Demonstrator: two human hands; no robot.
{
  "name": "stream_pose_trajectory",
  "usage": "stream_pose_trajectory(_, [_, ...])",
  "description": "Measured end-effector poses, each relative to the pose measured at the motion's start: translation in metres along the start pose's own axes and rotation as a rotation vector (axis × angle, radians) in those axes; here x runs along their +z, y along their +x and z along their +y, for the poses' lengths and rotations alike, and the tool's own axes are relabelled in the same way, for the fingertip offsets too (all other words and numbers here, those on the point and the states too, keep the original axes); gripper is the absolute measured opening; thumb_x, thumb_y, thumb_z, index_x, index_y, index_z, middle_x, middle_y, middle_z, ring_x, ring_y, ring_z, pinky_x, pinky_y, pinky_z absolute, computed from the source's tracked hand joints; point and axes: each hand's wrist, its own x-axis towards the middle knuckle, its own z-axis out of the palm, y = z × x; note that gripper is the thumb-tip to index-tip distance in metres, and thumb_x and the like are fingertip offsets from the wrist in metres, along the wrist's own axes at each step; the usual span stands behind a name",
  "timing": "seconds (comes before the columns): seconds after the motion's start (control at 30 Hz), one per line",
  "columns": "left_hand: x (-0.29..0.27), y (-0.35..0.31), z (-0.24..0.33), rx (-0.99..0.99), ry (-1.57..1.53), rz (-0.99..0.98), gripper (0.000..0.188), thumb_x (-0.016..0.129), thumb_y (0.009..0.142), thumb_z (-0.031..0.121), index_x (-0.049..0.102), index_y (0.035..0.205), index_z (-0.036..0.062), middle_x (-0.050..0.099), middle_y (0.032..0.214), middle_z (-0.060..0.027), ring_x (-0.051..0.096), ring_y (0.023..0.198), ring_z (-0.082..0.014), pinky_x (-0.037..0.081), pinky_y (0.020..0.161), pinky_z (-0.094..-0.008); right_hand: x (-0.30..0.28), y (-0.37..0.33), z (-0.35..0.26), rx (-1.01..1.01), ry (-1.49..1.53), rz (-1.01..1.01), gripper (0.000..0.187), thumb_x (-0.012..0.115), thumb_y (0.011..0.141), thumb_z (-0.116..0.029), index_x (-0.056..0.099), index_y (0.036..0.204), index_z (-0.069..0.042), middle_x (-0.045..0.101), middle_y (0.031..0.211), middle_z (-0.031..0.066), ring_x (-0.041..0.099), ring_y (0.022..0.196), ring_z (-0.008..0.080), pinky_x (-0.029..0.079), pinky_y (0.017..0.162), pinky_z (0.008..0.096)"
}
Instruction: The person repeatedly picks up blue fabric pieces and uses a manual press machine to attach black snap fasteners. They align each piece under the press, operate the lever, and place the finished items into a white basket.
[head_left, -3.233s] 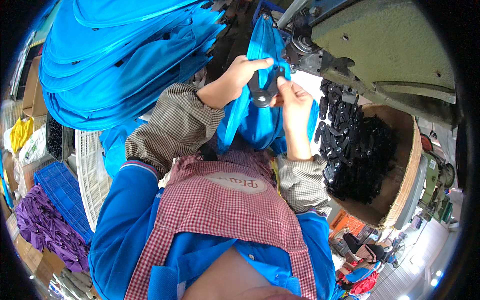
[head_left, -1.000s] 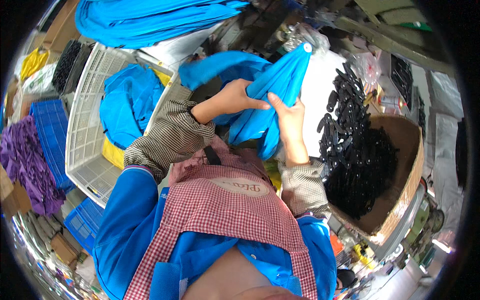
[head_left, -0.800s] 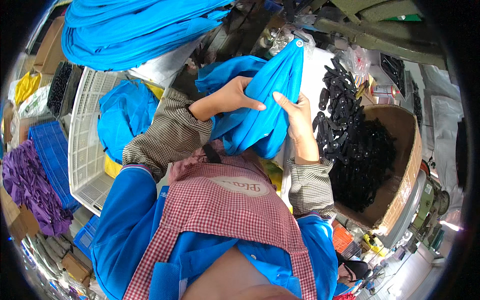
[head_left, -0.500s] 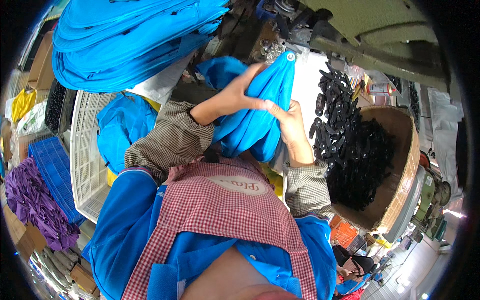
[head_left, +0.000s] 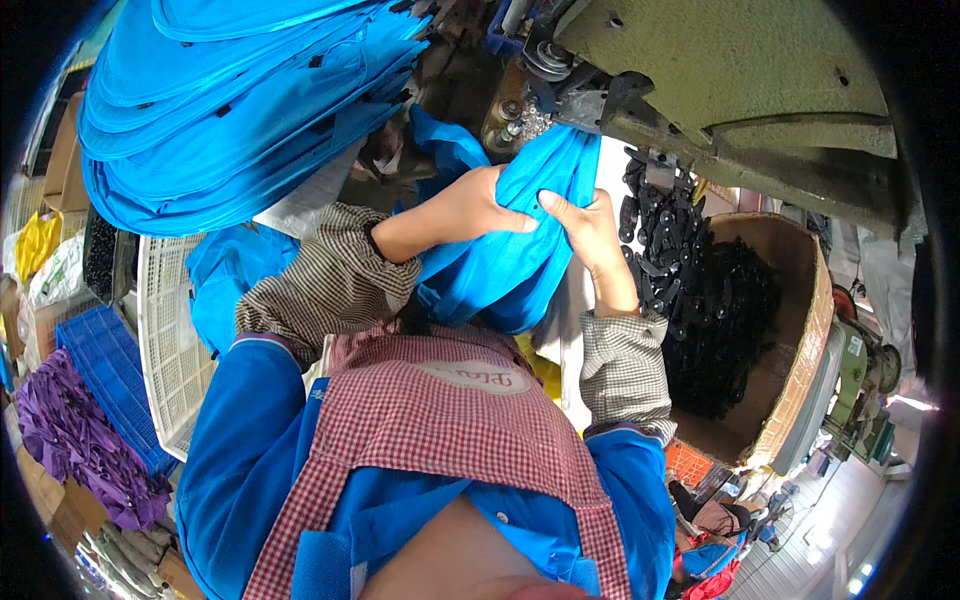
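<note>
Both hands hold a gathered, pleated piece of bright blue cloth point(head_left: 520, 275) in front of my apron. My left hand point(head_left: 470, 212) grips its left side, thumb lying across the folds. On the right side my right hand point(head_left: 592, 235) closes on the cloth, thumb on top and fingers hidden underneath. The cloth's far end narrows and reaches the metal working head point(head_left: 580, 108) of a green machine point(head_left: 740, 65); its tip is hidden there. Small shiny metal parts point(head_left: 535, 120) lie just left of that head.
Stacked blue cloth pieces point(head_left: 240, 110) rise at the far left. A white plastic basket point(head_left: 165, 330) at left holds more blue cloth. To the right, black strip-like pieces point(head_left: 665, 220) lie beside a cardboard box point(head_left: 800, 370) full of them. Purple cloth point(head_left: 90, 435) lies far left.
The cloth's far end, earlier in the open with a round metal disc showing, is now at the machine's head. My view has shifted, and the machine fills more of it.
</note>
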Motion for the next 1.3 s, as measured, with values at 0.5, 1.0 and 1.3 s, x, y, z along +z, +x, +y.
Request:
stream_pose_trajectory(0.5, [-0.059, 0.038, 0.034, -0.124, -0.010, 0.225, 0.027, 0.069, 0.068, 0.015, 0.065, 0.089, -0.0018, 0.065, 0.083, -0.0094, 0.061, 0.074, -0.0172, 0.047, 0.074, -0.0291, 0.021, 0.084, -0.008, -0.084, 0.327, 0.135, 0.031, 0.069, 0.071, -0.003, 0.058, 0.099, 0.000, 0.060, 0.099, 0.0083, 0.055, 0.091, 0.0191, 0.044, 0.083, 0.0319])
stream_pose_trajectory(1.0, [-0.058, 0.018, 0.018, -0.281, -0.061, 0.197, 0.046, 0.071, 0.071, 0.026, 0.057, 0.105, -0.0017, 0.061, 0.097, -0.0104, 0.059, 0.087, -0.0201, 0.046, 0.080, -0.0323, -0.117, 0.026, 0.099, 0.134, -1.011, 0.598, 0.038, 0.057, 0.079, -0.028, 0.058, 0.104, 0.000, 0.063, 0.089, 0.0164, 0.062, 0.078, 0.0299, 0.048, 0.072, 0.0355])
stream_pose_trajectory(1.3, [-0.060, 0.020, 0.018, -0.379, -0.178, 0.155, 0.048, 0.069, 0.072, 0.024, 0.054, 0.109, -0.0022, 0.060, 0.103, -0.0136, 0.060, 0.089, -0.0237, 0.047, 0.081, -0.0354, -0.149, 0.009, 0.136, 0.416, 0.181, 0.672, 0.028, 0.068, 0.075, -0.028, 0.061, 0.087, -0.003, 0.062, 0.077, 0.0064, 0.058, 0.062, 0.0192, 0.047, 0.055, 0.0306])
